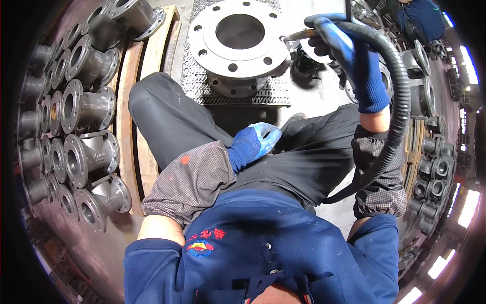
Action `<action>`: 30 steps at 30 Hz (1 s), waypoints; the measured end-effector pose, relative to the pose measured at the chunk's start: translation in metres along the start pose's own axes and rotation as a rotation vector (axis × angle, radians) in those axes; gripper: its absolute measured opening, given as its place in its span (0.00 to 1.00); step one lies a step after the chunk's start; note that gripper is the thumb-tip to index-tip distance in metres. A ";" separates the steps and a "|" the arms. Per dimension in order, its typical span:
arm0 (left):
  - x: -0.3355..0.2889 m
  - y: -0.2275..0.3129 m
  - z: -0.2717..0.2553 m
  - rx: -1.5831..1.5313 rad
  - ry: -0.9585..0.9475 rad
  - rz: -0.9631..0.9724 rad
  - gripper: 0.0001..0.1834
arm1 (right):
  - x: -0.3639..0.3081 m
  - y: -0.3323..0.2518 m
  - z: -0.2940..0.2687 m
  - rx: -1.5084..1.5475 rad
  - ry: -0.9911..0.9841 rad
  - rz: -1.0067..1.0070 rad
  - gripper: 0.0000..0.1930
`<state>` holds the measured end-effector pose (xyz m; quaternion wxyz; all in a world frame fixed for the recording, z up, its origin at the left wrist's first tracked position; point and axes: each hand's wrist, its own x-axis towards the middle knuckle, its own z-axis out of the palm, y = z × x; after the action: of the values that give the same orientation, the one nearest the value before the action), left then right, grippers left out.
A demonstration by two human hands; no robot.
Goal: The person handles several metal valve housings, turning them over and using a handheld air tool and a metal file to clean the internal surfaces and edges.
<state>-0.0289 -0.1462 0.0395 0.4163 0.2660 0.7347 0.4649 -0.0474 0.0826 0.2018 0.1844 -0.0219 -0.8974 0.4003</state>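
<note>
My right hand (336, 43), in a blue coated glove, is closed around a slim grinder handpiece (299, 35). The small tip of the handpiece meets the right side of the flange on a grey metal valve body (210, 38); whether it touches is too fine to tell. From the hand a black ribbed hose (402, 86) loops over my right forearm and down towards my lap. My left hand (254, 145), gloved as well, rests on my lap between the thighs, fingers loosely curled with nothing seen in them. The valve body stands with its round, bolt-holed opening facing up.
Beneath the valve body lies a textured metal plate (195, 86). Wooden pallet boards (132, 76) run along my left, beside rows of flanged castings (83, 109). More castings (417, 96) stand on the right. Another person in blue (422, 20) is at the upper right.
</note>
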 end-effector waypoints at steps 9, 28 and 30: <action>0.001 -0.008 -0.005 0.011 0.022 0.013 0.21 | 0.030 0.012 0.013 -0.146 -0.001 0.013 0.11; 0.010 0.070 -0.043 -1.051 -0.255 0.388 0.38 | -0.057 -0.089 0.015 0.348 0.077 0.203 0.16; 0.010 0.105 -0.045 -1.378 -0.303 0.531 0.30 | -0.080 -0.074 0.031 0.310 0.067 0.024 0.18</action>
<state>-0.0717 -0.1146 0.1404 0.4587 0.1747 0.1236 0.8625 0.0243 -0.0046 0.2110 0.2106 -0.0172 -0.8178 0.5353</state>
